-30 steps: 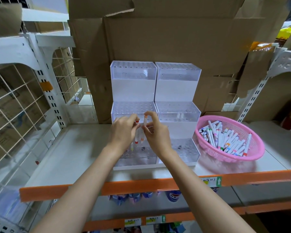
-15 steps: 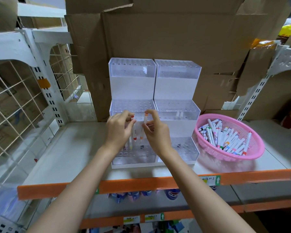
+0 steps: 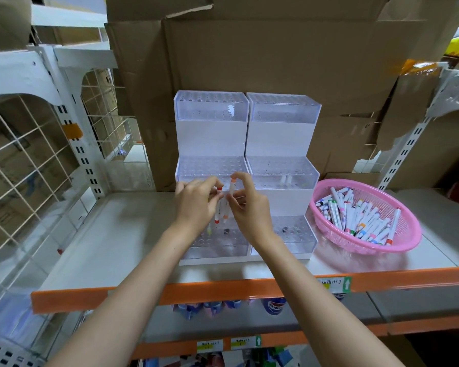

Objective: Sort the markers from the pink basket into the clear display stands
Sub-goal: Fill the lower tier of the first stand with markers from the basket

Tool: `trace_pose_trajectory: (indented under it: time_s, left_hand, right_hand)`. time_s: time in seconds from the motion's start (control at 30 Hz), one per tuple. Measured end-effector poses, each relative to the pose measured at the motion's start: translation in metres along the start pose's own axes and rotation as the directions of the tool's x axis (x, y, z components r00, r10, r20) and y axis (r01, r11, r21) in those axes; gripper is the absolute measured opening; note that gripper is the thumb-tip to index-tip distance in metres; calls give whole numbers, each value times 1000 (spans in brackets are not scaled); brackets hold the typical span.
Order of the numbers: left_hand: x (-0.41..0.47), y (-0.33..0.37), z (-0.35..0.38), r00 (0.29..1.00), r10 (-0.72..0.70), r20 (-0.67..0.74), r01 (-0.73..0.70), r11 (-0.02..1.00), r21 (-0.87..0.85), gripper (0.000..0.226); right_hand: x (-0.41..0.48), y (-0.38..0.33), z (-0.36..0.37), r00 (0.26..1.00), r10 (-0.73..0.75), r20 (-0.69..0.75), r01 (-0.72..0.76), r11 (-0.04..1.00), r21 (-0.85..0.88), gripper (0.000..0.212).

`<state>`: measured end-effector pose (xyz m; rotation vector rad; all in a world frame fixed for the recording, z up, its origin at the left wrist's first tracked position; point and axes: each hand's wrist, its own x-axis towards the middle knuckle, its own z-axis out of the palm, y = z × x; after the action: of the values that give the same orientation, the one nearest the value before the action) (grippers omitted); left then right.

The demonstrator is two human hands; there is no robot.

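Two clear three-step display stands point(image 3: 281, 181) stand side by side at the back of the shelf. In front of the left stand's lowest step, my left hand point(image 3: 196, 202) holds a red-capped marker point(image 3: 218, 207) upright, with a yellow-green one partly hidden below it. My right hand point(image 3: 249, 205) pinches an orange-capped marker point(image 3: 229, 200) just beside it. The two hands nearly touch. A pink basket point(image 3: 406, 239) to the right holds several white markers point(image 3: 355, 215) with coloured caps.
The white shelf has an orange front rail point(image 3: 223, 290). Cardboard boxes point(image 3: 276, 62) rise behind the stands. A white wire grid panel point(image 3: 24, 154) and a slotted upright stand at the left. A second shelf with goods lies below.
Both hands stayed over the left stand's lowest step. The markers dipped toward the holes and have come up slightly; the camera view shifted a little.
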<state>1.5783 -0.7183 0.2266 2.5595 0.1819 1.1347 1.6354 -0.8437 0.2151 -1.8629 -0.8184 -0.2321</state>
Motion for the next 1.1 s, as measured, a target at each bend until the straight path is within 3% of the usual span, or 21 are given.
trace_pose_trajectory:
  time_s: [0.13, 0.37, 0.9, 1.1]
  left_hand:
    - [-1, -4, -1, 996, 89, 11, -90, 993, 78, 16]
    - [0, -7, -2, 998, 14, 68, -20, 996, 85, 15]
    - [-22, -15, 4, 992, 114, 48, -119, 986, 114, 16]
    - [-30, -18, -3, 982, 158, 106, -173, 973, 155, 34]
  right_hand:
    - [-1, 1, 0, 1000, 0, 2, 0, 1000, -6, 42]
    - [-3, 0, -1, 1000, -7, -23, 7, 1000, 27, 36]
    - [-4, 1, 1, 999, -25, -24, 26, 1000, 16, 42]
    - [-5, 3, 5, 1000, -12, 5, 12, 1000, 14, 32]
